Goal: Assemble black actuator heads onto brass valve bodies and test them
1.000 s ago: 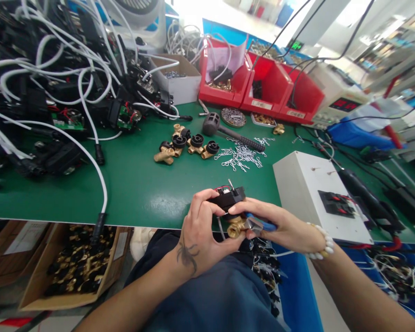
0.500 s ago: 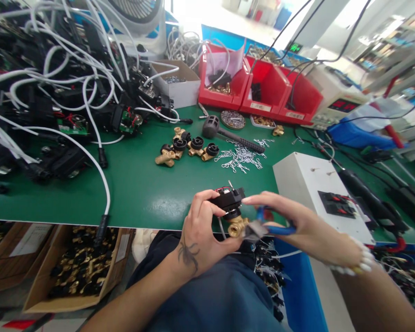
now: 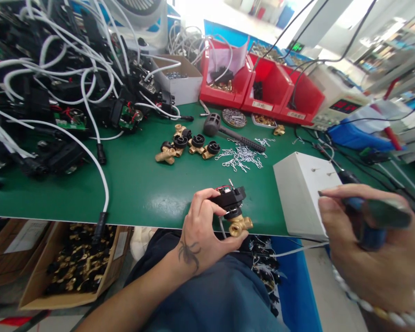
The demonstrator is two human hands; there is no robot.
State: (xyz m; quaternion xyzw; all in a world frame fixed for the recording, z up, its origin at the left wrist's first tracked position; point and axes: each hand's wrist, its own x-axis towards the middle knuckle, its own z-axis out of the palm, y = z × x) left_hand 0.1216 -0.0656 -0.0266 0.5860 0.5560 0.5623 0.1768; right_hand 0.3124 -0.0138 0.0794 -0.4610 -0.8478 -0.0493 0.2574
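My left hand (image 3: 202, 223) is closed round a brass valve (image 3: 240, 225) with a black actuator housing (image 3: 231, 198) on top, held at the table's front edge. Fingers press the housing while the thumb lies against the brass body. Red wires and a small upright metal pin show on the housing's upper side. To the right, in front of the grey-white box, my blurred right hand (image 3: 370, 263) is wrapped round blue-handled pliers (image 3: 371, 235). A tiny dark tip shows at its thumb and index finger; I cannot make out what it is.
Several brass valves (image 3: 196, 144), a dark mallet (image 3: 235, 133) and a pile of metal clips (image 3: 242, 157) lie on the green table (image 3: 141, 189). Red bins (image 3: 263, 101) line the back. A switch box (image 3: 300, 193) stands right. White-cabled black units crowd the left.
My right hand has moved away from the valve to the right and nearer the camera, taking the pliers along. The left hand still holds the valve in place.
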